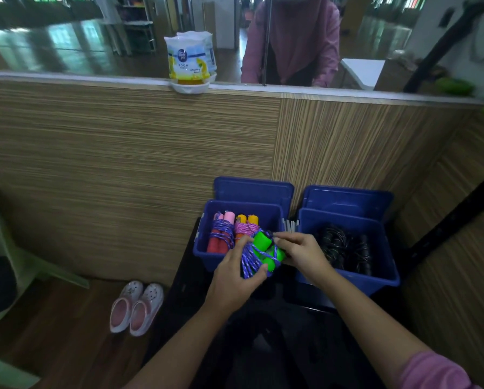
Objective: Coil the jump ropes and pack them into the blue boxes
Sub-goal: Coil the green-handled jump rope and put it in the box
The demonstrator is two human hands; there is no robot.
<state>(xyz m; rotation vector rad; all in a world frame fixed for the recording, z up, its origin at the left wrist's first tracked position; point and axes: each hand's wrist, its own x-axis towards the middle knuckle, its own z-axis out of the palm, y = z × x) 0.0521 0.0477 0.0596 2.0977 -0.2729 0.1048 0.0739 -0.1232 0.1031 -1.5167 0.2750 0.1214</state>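
A coiled jump rope with green handles (264, 249) and purple cord is held over the front rim of the left blue box (274, 213). My left hand (235, 276) grips the bundled purple cord from below. My right hand (299, 249) pinches the rope near the top green handle. Inside the left box lie coiled ropes with red (217, 242), pink (229, 217) and orange handles (247, 219). The right blue box (386, 248) holds several black ropes (344, 245).
Both boxes stand on a dark surface (187, 270) against a wooden partition (123, 164), their lids leaning behind them. An air freshener (187, 63) sits on the ledge above. A pair of pink clogs (137, 307) lies on the floor at left.
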